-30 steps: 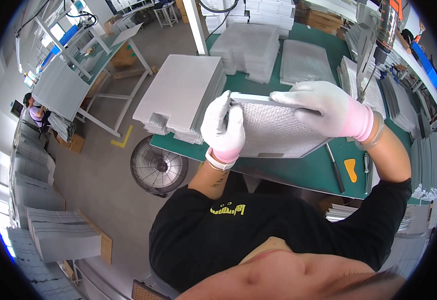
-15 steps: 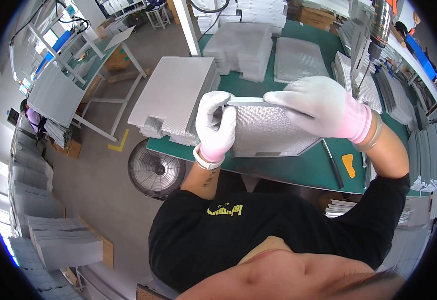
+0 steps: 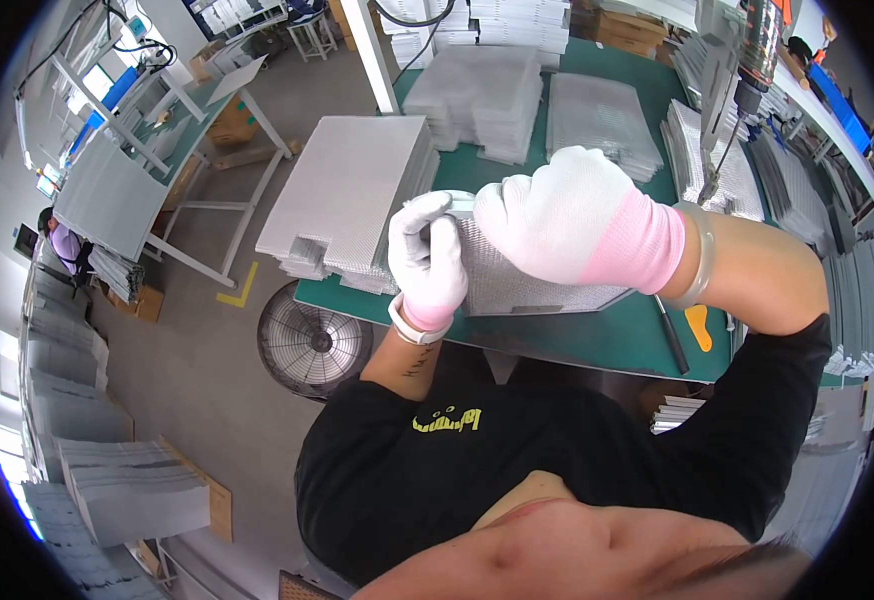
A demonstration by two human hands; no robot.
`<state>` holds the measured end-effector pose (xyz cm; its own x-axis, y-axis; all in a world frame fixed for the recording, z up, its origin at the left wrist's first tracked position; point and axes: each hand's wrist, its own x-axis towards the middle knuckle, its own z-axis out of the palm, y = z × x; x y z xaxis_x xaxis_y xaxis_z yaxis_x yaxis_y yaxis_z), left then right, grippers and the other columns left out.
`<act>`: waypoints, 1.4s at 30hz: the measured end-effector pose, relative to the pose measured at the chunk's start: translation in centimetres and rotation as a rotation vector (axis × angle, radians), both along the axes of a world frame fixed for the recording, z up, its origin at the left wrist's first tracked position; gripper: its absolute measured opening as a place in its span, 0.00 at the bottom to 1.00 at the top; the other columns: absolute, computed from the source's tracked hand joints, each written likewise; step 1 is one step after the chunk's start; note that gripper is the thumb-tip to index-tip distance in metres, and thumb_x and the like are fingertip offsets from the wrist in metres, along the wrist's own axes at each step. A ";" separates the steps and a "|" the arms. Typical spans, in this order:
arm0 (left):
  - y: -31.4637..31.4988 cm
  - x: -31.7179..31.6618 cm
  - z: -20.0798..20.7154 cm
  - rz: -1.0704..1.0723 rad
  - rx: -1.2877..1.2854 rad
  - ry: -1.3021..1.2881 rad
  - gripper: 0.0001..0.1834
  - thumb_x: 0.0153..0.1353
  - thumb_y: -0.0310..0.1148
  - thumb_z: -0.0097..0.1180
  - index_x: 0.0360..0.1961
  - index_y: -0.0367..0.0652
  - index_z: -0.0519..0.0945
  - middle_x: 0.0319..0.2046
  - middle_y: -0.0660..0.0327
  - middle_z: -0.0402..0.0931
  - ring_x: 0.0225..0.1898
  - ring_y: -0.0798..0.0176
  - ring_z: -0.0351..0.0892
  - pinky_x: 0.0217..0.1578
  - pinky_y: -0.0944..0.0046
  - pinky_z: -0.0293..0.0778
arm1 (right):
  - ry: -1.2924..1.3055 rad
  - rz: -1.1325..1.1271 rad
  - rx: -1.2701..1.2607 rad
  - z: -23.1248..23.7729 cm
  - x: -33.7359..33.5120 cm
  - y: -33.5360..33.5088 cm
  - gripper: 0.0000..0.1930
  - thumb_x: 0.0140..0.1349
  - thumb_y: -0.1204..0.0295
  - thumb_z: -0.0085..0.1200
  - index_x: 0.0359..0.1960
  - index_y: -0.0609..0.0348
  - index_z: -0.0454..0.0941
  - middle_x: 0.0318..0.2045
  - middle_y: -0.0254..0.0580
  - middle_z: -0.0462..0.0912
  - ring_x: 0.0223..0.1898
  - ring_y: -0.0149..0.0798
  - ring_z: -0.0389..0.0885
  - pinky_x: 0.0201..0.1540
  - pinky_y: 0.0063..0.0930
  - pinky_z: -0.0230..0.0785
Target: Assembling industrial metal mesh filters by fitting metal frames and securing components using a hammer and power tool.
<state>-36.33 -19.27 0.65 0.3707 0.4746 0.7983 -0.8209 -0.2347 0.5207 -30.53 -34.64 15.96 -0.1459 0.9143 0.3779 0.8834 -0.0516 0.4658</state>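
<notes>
A silvery mesh panel [image 3: 502, 272] is held tilted over the near side of the green table, with a pale narrow edge strip [image 3: 462, 204] along its far edge. My left hand [image 3: 429, 258], in a white glove with a pink cuff, pinches the strip and panel at their left corner. My right hand [image 3: 579, 222], gloved the same way, is curled over the strip just to the right, knuckles up. It covers most of the strip and the panel's upper right; its fingertips are hidden.
Stacks of mesh panels [image 3: 352, 180] stand left and behind, with a smaller stack [image 3: 602, 125] beyond my right hand. A power drill [image 3: 760, 60] hangs at right. A black-handled tool [image 3: 673, 342] and a yellow scraper [image 3: 698, 328] lie near the front edge. A floor fan [image 3: 317, 340] stands left.
My right hand has slid left along the strip toward my left hand and turned from stretched fingers to a closed grip. The left hand stays almost in place.
</notes>
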 end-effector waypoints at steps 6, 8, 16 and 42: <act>-0.2 -0.3 1.1 -0.107 0.071 -0.051 0.15 0.63 0.14 0.46 0.50 0.38 0.72 0.45 0.50 0.75 0.44 0.63 0.78 0.46 0.65 0.75 | 0.398 -0.016 -0.087 -0.2 1.3 0.0 0.13 0.60 0.61 0.58 0.29 0.55 0.73 0.15 0.39 0.73 0.17 0.48 0.77 0.23 0.38 0.71; 0.0 0.0 1.0 -0.139 0.091 -0.095 0.16 0.62 0.14 0.48 0.50 0.38 0.72 0.45 0.51 0.74 0.44 0.62 0.77 0.45 0.65 0.75 | 0.383 -0.122 -0.182 0.0 0.8 -0.2 0.12 0.59 0.61 0.59 0.31 0.56 0.73 0.18 0.42 0.75 0.21 0.51 0.79 0.26 0.39 0.72; 0.1 -0.6 0.6 -0.133 0.107 -0.095 0.17 0.58 0.15 0.54 0.48 0.37 0.72 0.45 0.52 0.71 0.43 0.61 0.78 0.42 0.65 0.76 | 0.306 -0.059 -0.121 1.0 0.2 -1.8 0.10 0.60 0.63 0.56 0.31 0.57 0.75 0.22 0.43 0.79 0.26 0.46 0.83 0.28 0.37 0.75; -2.5 7.4 13.7 0.011 1.133 -0.063 0.18 0.61 0.18 0.52 0.53 0.39 0.76 0.45 0.53 0.81 0.44 0.57 0.83 0.48 0.59 0.76 | 0.697 -1.376 0.149 -28.3 0.7 -26.7 0.27 0.58 0.63 0.60 0.58 0.59 0.70 0.45 0.54 0.76 0.44 0.56 0.78 0.48 0.47 0.73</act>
<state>-28.96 -21.73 14.33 0.3152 -0.5304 0.7870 -0.8331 -0.5518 -0.0383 -29.86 -61.35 -12.32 0.9843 0.1394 0.1079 0.1490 -0.9850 -0.0868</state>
